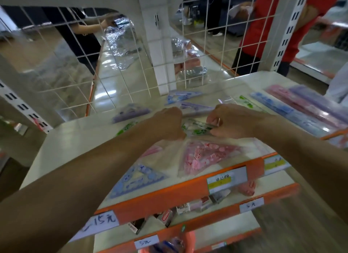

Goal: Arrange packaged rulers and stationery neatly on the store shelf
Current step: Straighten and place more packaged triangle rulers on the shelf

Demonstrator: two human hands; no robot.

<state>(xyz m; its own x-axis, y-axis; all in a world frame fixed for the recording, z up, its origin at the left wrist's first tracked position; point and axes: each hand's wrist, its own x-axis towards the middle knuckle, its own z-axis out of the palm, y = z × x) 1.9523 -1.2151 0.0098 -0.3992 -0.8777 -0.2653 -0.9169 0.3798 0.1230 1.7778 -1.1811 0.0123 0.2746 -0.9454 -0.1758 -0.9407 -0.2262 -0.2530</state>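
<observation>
Green ruler packet (197,128) held over the middle of the white shelf top (66,149) | left hand (167,122) grips its left end, fingers curled; right hand (227,122) pinches its right end | pink ruler packet (207,156) just in front; blue set-square packet (139,177) by the shelf's front edge | long ruler packs (301,111) at right

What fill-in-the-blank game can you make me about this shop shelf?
1. The left hand and right hand together hold a ruler packet printed in ____.
2. The set-square packet lying just in front of the hands is ____.
3. The triangle ruler at the front left is ____.
4. The shelf edge is painted ____.

Missing words: green, pink, blue, orange.
</observation>
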